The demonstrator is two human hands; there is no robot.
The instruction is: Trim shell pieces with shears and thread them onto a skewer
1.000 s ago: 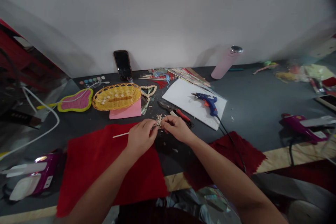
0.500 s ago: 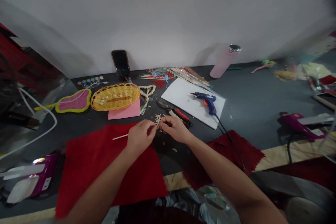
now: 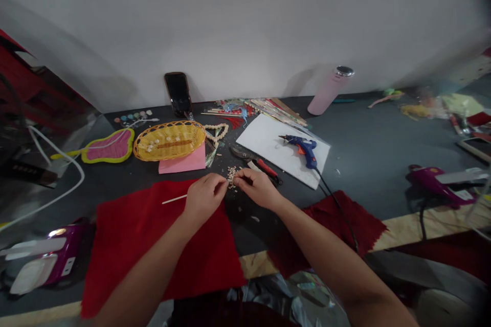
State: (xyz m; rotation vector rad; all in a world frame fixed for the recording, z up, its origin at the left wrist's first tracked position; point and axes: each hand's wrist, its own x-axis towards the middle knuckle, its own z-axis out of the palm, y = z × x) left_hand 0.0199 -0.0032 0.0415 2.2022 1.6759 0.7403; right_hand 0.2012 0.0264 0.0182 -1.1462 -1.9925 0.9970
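We gripped a thin pale stick [image 3: 174, 199] in our closed left hand [image 3: 204, 195], its end jutting left over the near red cloth [image 3: 153, 240]; whether our right hand [image 3: 256, 187], by the small pale pieces [image 3: 231, 172], pinched anything, we couldn't tell.

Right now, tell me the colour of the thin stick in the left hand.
The stick in the left hand is off-white; the head view shows it.

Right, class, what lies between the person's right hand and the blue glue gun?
In the head view, the red-handled tool lies between the right hand and the blue glue gun, then part of the white board under the gun.
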